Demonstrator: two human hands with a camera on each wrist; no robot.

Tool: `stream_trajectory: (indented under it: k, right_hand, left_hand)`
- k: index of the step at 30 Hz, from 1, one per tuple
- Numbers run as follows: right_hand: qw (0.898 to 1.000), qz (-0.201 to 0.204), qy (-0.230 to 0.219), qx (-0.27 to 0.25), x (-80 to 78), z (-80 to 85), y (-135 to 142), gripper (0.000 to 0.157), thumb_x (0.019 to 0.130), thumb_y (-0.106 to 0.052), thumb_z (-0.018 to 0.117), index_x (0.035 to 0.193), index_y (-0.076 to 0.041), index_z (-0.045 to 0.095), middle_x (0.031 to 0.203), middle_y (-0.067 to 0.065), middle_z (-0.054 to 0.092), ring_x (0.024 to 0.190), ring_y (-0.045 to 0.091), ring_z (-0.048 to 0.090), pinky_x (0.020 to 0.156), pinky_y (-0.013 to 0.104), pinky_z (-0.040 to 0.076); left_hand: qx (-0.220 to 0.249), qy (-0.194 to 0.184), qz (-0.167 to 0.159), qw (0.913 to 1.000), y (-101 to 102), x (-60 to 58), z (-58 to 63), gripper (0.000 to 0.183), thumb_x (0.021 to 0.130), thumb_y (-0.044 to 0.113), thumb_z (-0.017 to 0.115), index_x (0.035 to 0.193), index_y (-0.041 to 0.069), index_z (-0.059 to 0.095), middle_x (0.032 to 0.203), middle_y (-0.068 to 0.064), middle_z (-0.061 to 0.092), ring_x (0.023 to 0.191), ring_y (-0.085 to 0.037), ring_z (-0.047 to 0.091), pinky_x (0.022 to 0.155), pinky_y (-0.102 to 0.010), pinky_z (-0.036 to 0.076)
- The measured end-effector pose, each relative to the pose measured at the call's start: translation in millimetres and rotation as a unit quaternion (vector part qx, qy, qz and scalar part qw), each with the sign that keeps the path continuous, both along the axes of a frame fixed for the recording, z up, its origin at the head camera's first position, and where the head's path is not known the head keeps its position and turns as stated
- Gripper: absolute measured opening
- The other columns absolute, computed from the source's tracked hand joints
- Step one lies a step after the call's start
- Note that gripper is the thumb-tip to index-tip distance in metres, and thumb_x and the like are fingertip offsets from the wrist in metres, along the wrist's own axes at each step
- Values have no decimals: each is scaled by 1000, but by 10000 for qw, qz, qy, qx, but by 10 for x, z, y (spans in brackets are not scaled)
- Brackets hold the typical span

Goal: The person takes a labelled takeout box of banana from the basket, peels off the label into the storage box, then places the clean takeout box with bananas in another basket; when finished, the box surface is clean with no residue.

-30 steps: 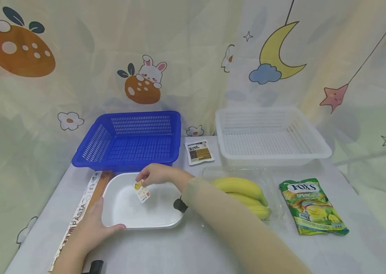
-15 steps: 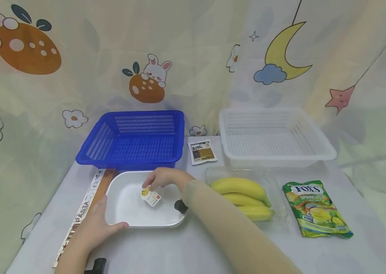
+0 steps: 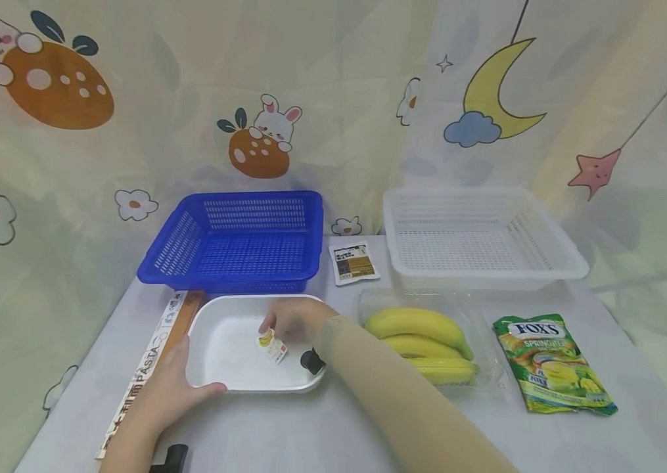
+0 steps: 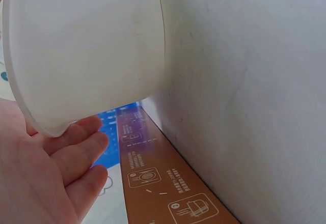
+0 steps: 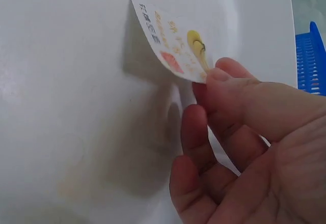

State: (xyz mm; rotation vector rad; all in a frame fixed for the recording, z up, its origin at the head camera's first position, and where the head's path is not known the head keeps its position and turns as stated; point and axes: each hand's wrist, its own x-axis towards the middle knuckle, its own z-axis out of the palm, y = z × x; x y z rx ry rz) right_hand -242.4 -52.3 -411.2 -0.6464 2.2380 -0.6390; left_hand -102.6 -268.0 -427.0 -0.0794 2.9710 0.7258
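Observation:
My right hand (image 3: 292,320) pinches a small white card (image 5: 170,46) by one corner, between thumb and index finger. A yellow banana is printed on it, with a red square and writing. The card tilts over the inside of a white plastic basin (image 3: 229,358). At the basin's left side is my left hand (image 3: 176,384), thumb stretched along the near rim. In the left wrist view its fingers (image 4: 81,155) extend at the basin's outer edge, and nothing is held in them.
A long brown-and-white pasta box (image 3: 156,358) lies left of the basin. Behind stand a blue basket (image 3: 232,259) and a white basket (image 3: 481,266), a small sachet (image 3: 353,264) between them. Bananas (image 3: 422,328) in a clear tray and a green Fox's bag (image 3: 552,364) lie right.
My right hand has moved the card slightly right and nearer within the basin, and its tilt has changed. The left hand stays at the basin's edge. The head view has shifted slightly.

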Motion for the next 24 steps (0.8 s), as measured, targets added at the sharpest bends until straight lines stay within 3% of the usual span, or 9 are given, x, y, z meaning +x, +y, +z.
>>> stream_trajectory:
  k: [3, 13, 19, 24]
  right_hand:
    - [9999, -155, 14, -1, 25, 4, 18, 42, 74, -2, 62, 106, -28, 68, 103, -9, 61, 96, 5, 48, 96, 25, 35]
    - [9985, 185, 444, 256, 25, 25, 18, 41, 77, -7, 62, 113, -26, 64, 104, -7, 62, 95, 5, 52, 89, 22, 40]
    - [9976, 77, 565, 388, 28, 72, 9, 40, 78, -9, 62, 115, -25, 63, 111, -6, 63, 100, 5, 54, 90, 21, 40]
    - [9981, 119, 581, 155, -17, 167, 6, 38, 82, -15, 62, 120, -25, 60, 111, -3, 64, 102, 9, 56, 93, 25, 42]
  left_hand:
    - [-10, -11, 9, 10000, 2, 2, -4, 128, 60, 64, 70, 140, -12, 5, 140, -37, 20, 125, -51, 28, 99, -62, 28]
    - [-55, 1, 13, 10000, 13, 3, -4, 127, 61, 64, 70, 140, -12, 7, 140, -36, 22, 124, -50, 30, 98, -63, 30]
    - [-65, -71, 32, 9999, 27, 4, 16, 128, 60, 65, 70, 140, -12, 7, 140, -36, 21, 125, -51, 29, 98, -63, 29]
    - [-64, -20, 2, 10000, 9, 16, 15, 127, 61, 62, 71, 140, -14, 7, 140, -37, 21, 125, -52, 27, 99, -63, 27]
